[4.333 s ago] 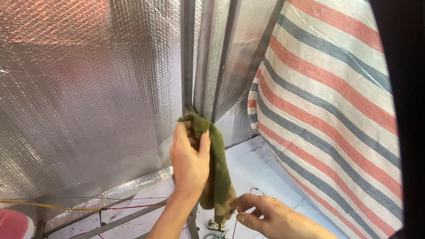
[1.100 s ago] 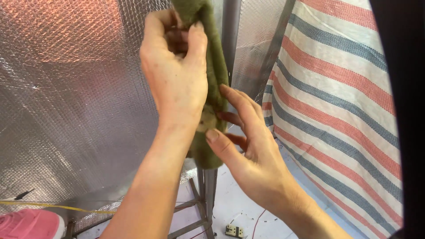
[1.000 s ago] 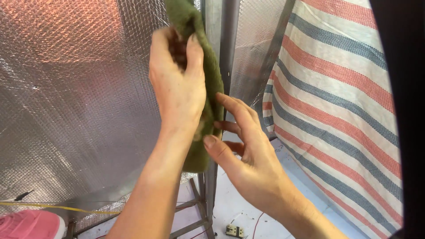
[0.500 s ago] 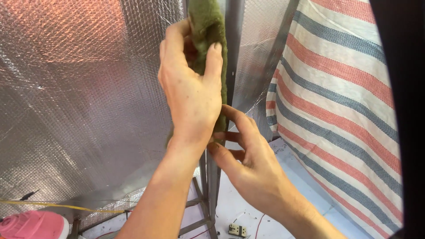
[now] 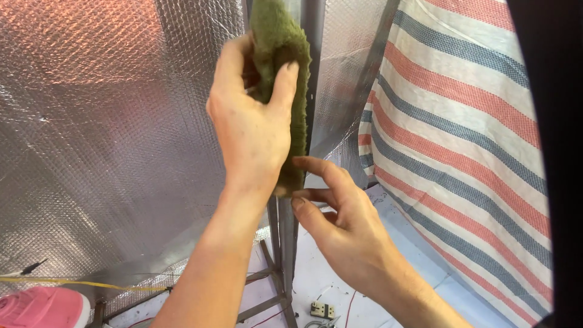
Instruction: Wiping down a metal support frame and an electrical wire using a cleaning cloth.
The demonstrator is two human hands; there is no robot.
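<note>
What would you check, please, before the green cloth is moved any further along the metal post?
1. Left hand gripping the green cloth: ok, fingers wrap it.
2. Right hand on the cloth's lower end: ok, fingertips touch it.
3. Cloth lying against the metal post: ok.
4. Cloth's top end: cannot tell, out of frame.
5. Striped tarp apart from both hands: ok.
6. Foil sheet intact near the post: cannot tell.
</note>
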